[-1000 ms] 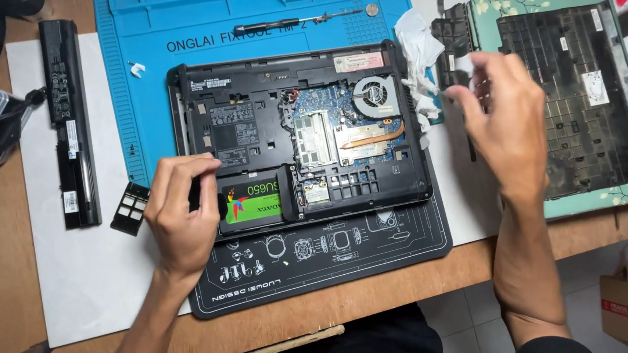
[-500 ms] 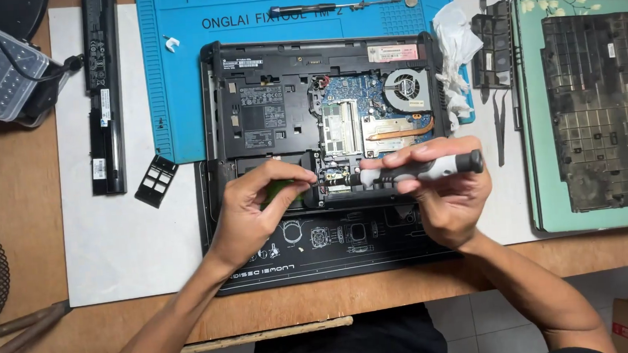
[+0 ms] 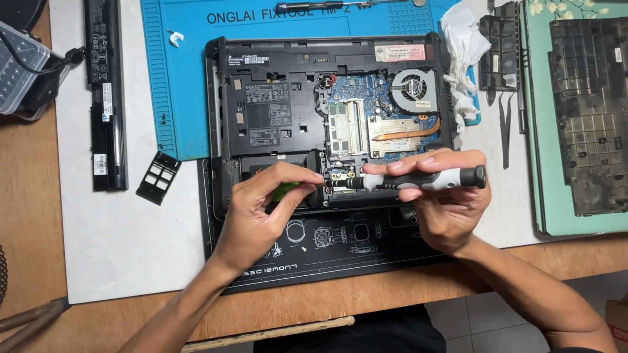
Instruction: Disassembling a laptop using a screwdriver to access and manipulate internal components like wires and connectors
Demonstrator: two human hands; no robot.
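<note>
Head view, right hand [image 3: 445, 208] grasping screwdriver [image 3: 421, 181], left hand [image 3: 261, 213] seemingly pinching at laptop [image 3: 265, 106] front edge; bare mat [image 3: 123, 241] leftward

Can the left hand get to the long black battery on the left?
Probably yes. The left hand rests on the laptop holding nothing big, and between it and the battery there is only white mat and a small black cover, nothing blocking.
</note>
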